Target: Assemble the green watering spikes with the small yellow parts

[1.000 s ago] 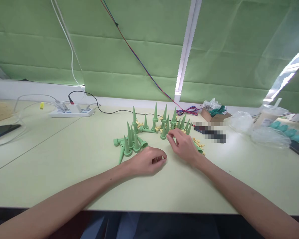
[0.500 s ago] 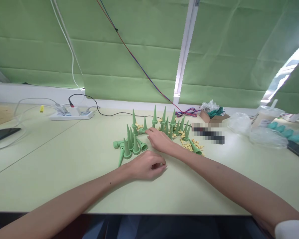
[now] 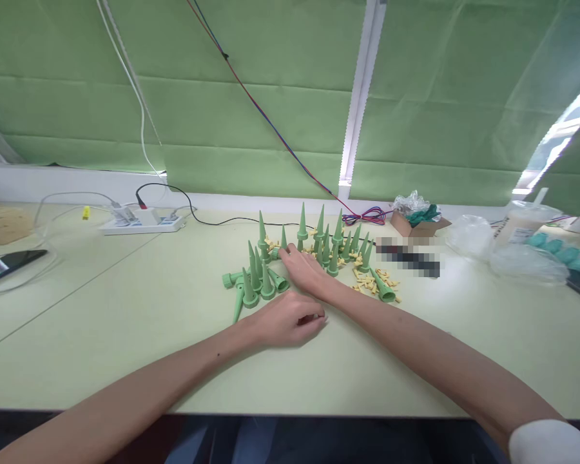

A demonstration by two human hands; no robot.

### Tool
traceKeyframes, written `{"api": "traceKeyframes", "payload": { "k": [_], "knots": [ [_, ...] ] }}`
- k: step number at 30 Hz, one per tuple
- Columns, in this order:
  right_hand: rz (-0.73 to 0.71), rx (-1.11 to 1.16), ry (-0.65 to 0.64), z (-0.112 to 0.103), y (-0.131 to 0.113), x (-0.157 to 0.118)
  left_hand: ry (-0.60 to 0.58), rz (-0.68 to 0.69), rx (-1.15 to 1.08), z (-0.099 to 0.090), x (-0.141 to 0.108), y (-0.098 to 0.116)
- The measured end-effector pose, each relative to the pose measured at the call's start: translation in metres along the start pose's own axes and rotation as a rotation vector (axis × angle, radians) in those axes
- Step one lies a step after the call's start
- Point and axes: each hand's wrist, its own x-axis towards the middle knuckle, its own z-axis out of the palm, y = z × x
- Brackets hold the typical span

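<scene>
My left hand (image 3: pixel 290 319) rests on the table, its fingers curled into a loose fist; whatever lies inside is hidden. Beyond it my right hand (image 3: pixel 305 269) reaches into a group of green plant-watering spikes. Its bent fingers close over a lying green watering spike (image 3: pixel 274 254), and the fingertips are partly hidden. Several spikes stand point up in front of my left hand, such as one green spike (image 3: pixel 267 281), with others lying among them. More upright spikes (image 3: pixel 337 231) stand behind and right of my right hand. Small yellow plastic pieces (image 3: pixel 365 282) lie scattered around, beside a tipped-over spike (image 3: pixel 383 287).
A white power strip (image 3: pixel 167 225) with plugs and cables sits at the back left, and a dark phone (image 3: pixel 9 263) at the far left. At the right stand a cardboard box (image 3: pixel 418 227), plastic bags (image 3: pixel 468 237) and a drink cup (image 3: pixel 519 225).
My right hand has shifted slightly left over the lying green spike, covering more of it. My left hand stays in place. The view has moved slightly.
</scene>
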Motion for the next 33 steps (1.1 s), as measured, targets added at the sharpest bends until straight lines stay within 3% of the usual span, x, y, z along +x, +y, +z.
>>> {"api": "traceKeyframes", "payload": {
  "k": [10,19,27,33],
  "knots": [
    [0.045,0.013,-0.027,0.007,-0.002,0.003,-0.026,0.008,0.005,-0.001,0.001,0.0],
    [0.038,-0.002,-0.035,0.009,-0.005,-0.007,0.019,0.044,-0.015,0.001,0.002,-0.001],
    [0.041,0.069,-0.016,-0.001,-0.001,-0.04,-0.004,0.063,-0.068,-0.003,-0.001,0.003],
    [-0.013,0.238,0.101,-0.011,0.009,-0.074,0.125,0.109,-0.035,0.0,-0.003,0.002]
  ]
}}
